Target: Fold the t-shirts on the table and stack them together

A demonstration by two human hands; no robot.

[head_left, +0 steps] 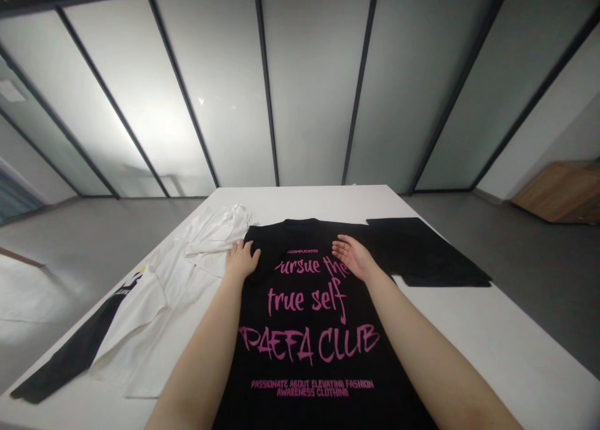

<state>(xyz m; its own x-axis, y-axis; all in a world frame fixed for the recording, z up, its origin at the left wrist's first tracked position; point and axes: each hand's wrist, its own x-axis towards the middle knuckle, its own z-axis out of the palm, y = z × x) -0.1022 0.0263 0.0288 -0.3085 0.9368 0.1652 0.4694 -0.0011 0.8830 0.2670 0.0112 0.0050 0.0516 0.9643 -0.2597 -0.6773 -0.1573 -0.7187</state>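
Observation:
A black T-shirt (300,311) with pink lettering lies spread on the white table in front of me, its collar toward the far side. Its left part looks folded inward, with the edge running straight down. My left hand (242,259) rests at that left edge near the shoulder, fingers spread. Over the upper right of the print is my right hand (352,255), fingers stretched out and palm turned inward, covering part of the lettering. Whether it touches the cloth I cannot tell. Nothing shows in either hand. The right sleeve side extends out flat toward a black piece of cloth (422,255).
Crumpled white garments (164,292) lie along the table's left side, with a dark garment (79,349) partly under them. The white table (304,199) ends before a frosted glass partition (314,86). A brown wooden board (562,192) is on the floor at right.

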